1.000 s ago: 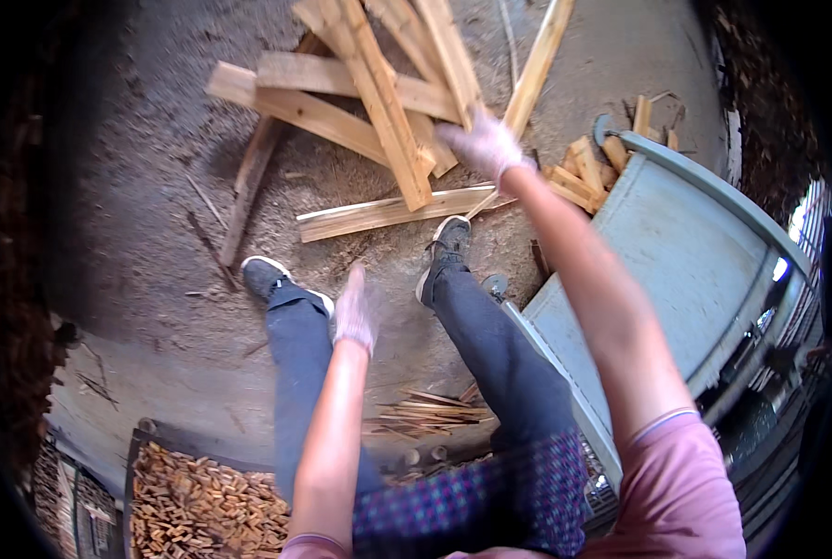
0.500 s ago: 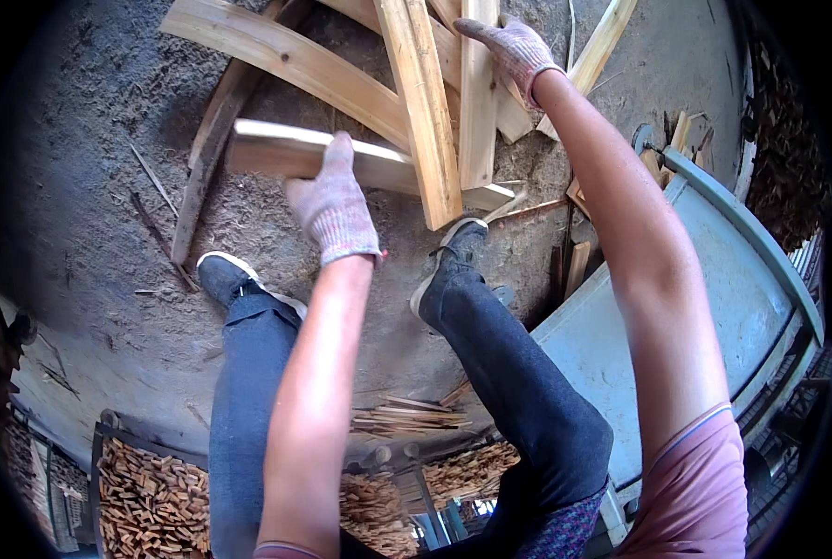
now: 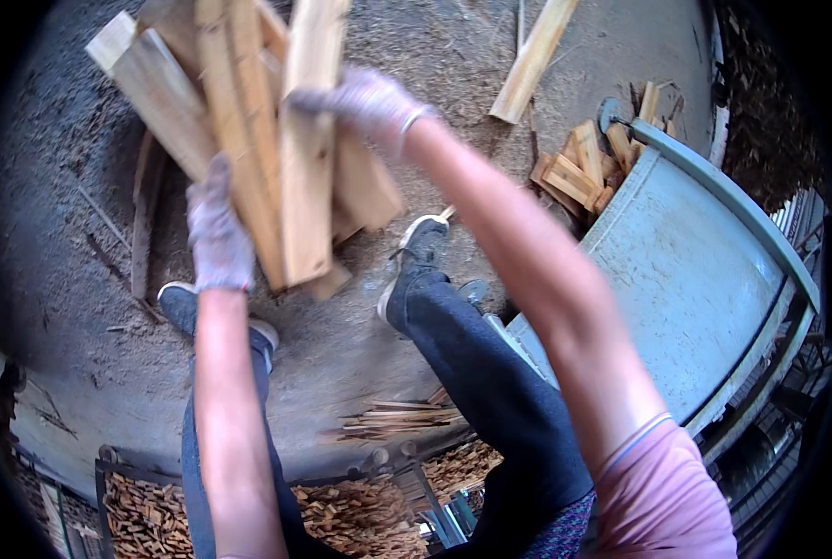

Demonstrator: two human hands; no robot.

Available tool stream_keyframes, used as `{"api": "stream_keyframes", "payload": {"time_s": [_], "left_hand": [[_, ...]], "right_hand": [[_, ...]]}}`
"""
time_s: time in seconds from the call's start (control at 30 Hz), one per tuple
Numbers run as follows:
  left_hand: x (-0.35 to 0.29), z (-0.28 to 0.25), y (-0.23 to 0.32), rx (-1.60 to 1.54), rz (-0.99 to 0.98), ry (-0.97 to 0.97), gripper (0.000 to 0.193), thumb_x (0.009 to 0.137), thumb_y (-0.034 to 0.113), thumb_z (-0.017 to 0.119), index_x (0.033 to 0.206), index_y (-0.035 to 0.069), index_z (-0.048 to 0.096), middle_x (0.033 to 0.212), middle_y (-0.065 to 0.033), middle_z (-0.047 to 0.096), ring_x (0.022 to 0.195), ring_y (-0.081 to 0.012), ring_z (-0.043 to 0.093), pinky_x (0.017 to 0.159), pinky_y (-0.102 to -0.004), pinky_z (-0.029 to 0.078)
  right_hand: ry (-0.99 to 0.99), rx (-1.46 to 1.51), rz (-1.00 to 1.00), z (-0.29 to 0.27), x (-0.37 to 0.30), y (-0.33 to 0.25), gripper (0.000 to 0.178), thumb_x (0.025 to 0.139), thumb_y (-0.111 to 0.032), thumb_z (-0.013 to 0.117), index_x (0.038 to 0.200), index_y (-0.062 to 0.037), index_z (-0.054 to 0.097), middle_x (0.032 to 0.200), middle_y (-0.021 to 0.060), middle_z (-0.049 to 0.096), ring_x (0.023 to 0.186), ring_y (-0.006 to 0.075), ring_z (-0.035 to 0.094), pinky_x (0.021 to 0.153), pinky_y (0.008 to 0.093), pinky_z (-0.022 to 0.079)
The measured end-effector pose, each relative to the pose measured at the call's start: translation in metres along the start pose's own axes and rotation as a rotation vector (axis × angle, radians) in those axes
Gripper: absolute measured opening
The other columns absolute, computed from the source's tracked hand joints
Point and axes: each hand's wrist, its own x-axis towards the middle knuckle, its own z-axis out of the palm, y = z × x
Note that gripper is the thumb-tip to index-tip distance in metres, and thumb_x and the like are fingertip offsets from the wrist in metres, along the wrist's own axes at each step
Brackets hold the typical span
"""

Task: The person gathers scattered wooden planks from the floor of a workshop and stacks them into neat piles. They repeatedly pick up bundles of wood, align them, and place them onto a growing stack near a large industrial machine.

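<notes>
A bundle of long, pale wooden boards (image 3: 309, 168) fans out in front of me, their near ends toward my feet. My left hand (image 3: 220, 233), in a knitted work glove, is closed at the bundle's left side, its thumb pointing up along the boards. On the other side my gloved right hand (image 3: 364, 104) grips the right edge, its thumb lying over the top of the foremost board. The other fingers of both hands are partly hidden or blurred. A wider board (image 3: 159, 93) slants out at the left of the bundle.
A grey-blue metal platform (image 3: 686, 270) stands at the right, with several short wood blocks (image 3: 579, 168) beside it. A loose board (image 3: 532, 61) lies on the dusty floor farther off. Thin sticks (image 3: 397, 419) lie behind my feet, near crates of wood pieces (image 3: 145, 512).
The board that lay crosswise in my left hand no longer shows that way. The boards are now gathered between both hands, farther left in view, and my right hand has come nearer my left.
</notes>
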Motion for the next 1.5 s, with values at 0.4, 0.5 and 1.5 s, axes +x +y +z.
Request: {"api": "stream_keyframes", "payload": {"time_s": [0.4, 0.5, 1.5], "left_hand": [[0.022, -0.044, -0.015, 0.541, 0.166, 0.168, 0.097, 0.08, 0.03, 0.092, 0.152, -0.008, 0.039, 0.137, -0.0173, 0.06, 0.121, -0.0253, 0.061, 0.104, -0.0346, 0.048], [0.029, -0.033, -0.026, 0.511, 0.187, 0.081, 0.092, 0.084, 0.031, 0.088, 0.152, -0.007, 0.04, 0.138, -0.0157, 0.06, 0.12, -0.0241, 0.06, 0.105, -0.0341, 0.047], [0.001, -0.043, 0.014, 0.262, -0.216, -0.289, 0.075, 0.086, 0.041, 0.085, 0.139, -0.003, 0.058, 0.129, -0.0102, 0.068, 0.121, -0.0217, 0.064, 0.112, -0.0367, 0.046]], "right_hand": [[1.121, -0.601, 0.344, -0.174, -0.013, 0.065, 0.105, 0.066, -0.056, 0.09, 0.141, 0.0051, 0.05, 0.137, 0.0309, 0.059, 0.131, 0.0404, 0.058, 0.11, 0.0458, 0.048], [0.903, -0.446, 0.478, -0.25, -0.02, 0.117, 0.088, 0.074, -0.054, 0.086, 0.131, 0.0087, 0.059, 0.124, 0.0268, 0.068, 0.115, 0.0355, 0.067, 0.1, 0.0431, 0.052], [0.192, -0.289, 0.084, 0.06, -0.033, 0.025, 0.098, 0.085, -0.069, 0.074, 0.145, 0.0056, 0.05, 0.137, 0.0277, 0.061, 0.129, 0.036, 0.06, 0.107, 0.0424, 0.049]]}}
